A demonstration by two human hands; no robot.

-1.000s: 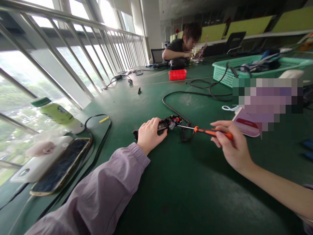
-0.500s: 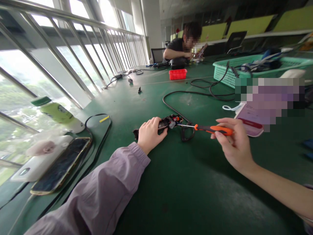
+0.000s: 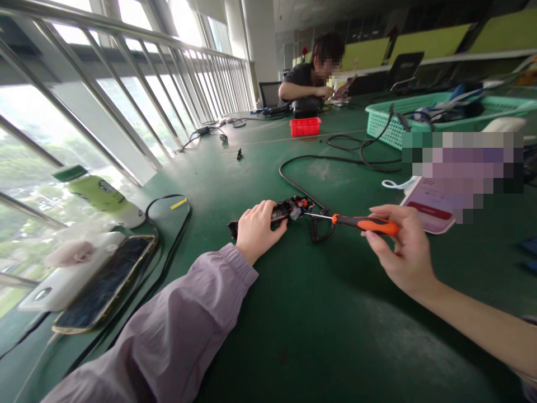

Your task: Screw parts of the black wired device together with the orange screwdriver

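A black device (image 3: 279, 213) with red and grey innards (image 3: 296, 211) bared lies clasped by the left hand (image 3: 260, 228), fingers curled, while the right hand (image 3: 406, 249) pinches an orange-black screwdriver (image 3: 364, 224).

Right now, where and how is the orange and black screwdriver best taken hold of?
Probably by the thick handle of the screwdriver, coming from the right, as the right grip does. The thin shaft points left at the black device, which the left grip covers, so the handle end looks like the freer side.
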